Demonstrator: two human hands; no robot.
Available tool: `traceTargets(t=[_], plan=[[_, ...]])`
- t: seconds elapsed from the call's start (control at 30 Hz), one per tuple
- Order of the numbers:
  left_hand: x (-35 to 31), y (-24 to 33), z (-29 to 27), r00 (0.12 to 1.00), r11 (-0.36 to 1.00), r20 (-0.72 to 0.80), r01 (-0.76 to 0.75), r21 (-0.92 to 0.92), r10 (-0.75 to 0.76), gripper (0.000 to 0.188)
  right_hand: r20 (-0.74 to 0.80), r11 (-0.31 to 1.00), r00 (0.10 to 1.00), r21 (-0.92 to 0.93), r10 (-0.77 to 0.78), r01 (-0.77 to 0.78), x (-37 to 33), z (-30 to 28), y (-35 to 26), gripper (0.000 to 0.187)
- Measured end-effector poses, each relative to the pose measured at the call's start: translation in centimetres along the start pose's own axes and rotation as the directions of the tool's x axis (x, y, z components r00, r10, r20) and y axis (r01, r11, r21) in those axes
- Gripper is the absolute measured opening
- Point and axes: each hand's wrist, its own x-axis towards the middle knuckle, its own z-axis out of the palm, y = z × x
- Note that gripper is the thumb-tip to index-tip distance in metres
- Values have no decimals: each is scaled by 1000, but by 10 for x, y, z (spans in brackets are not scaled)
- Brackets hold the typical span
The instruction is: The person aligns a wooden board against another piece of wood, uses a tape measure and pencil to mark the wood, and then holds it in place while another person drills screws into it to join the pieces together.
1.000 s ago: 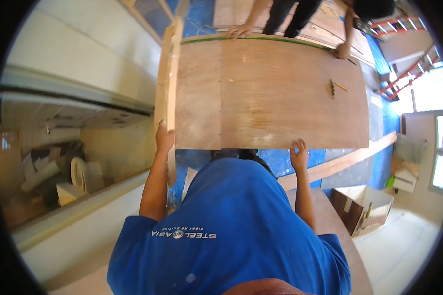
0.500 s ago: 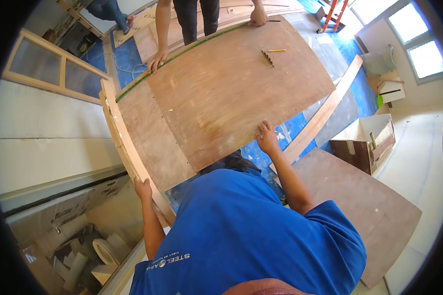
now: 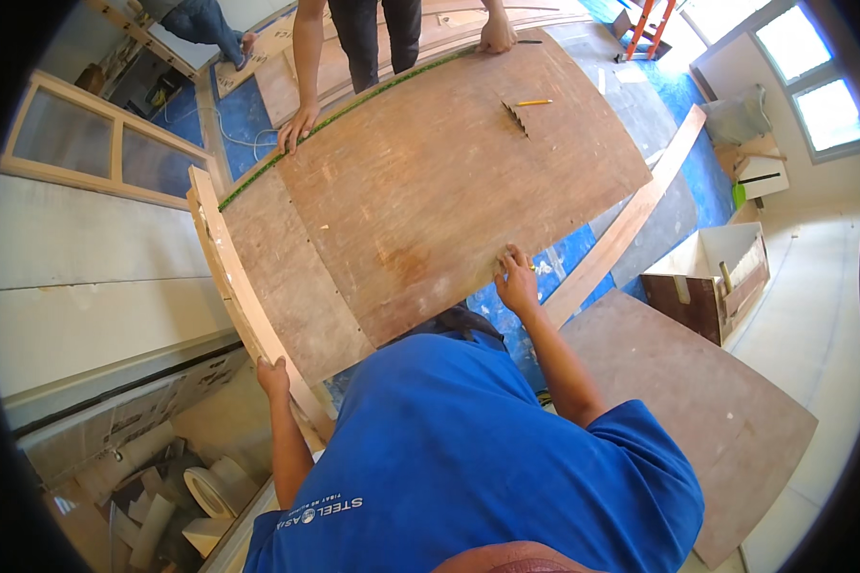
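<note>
A large brown plywood sheet (image 3: 430, 201) lies in front of me, with a visible seam toward its left end. My left hand (image 3: 273, 377) is closed around the near part of a long pale wooden plank (image 3: 248, 291), which runs along the sheet's left end. At the sheet's near edge, my right hand (image 3: 517, 282) grips with bent fingers; its thumb is partly hidden. Along the far edge stretches a green tape measure (image 3: 382, 89), pressed down by a co-worker's two hands (image 3: 299, 128). A yellow pencil (image 3: 533, 102) rests on the sheet beside a dark notched mark or gap (image 3: 517, 120).
A long board (image 3: 631, 215) slants beyond the sheet's right side over blue floor covering. Another plywood panel (image 3: 688, 411) lies at lower right, near an open wooden box (image 3: 683, 296). An orange ladder (image 3: 648, 33) stands far right. Framed panels (image 3: 115, 143) line the left.
The view has shifted slightly, and the sheet and plank appear a little further left. Both my hands keep their places on plank and sheet. The co-worker's hands stay on the far edge.
</note>
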Motion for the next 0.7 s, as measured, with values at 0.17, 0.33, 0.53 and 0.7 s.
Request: traceTargets(t=[0.17, 0.33, 0.53, 0.7], plan=[[3, -8, 1, 1000, 999, 8, 18, -47, -18, 29, 17, 1000, 1000, 2, 25, -25, 6, -3, 0, 34], [2, -6, -1, 999, 997, 19, 40, -68, -39, 29, 55, 987, 986, -33, 158, -157, 25, -6, -3, 32], [5, 0, -1, 995, 995, 12, 100, -16, -99, 30, -72, 993, 991, 28, 117, -115, 90, -1, -10, 35], [5, 15, 1, 995, 992, -9, 102, 78, -102, 31, -116, 1000, 993, -19, 12, -14, 158, 32, -21, 40]])
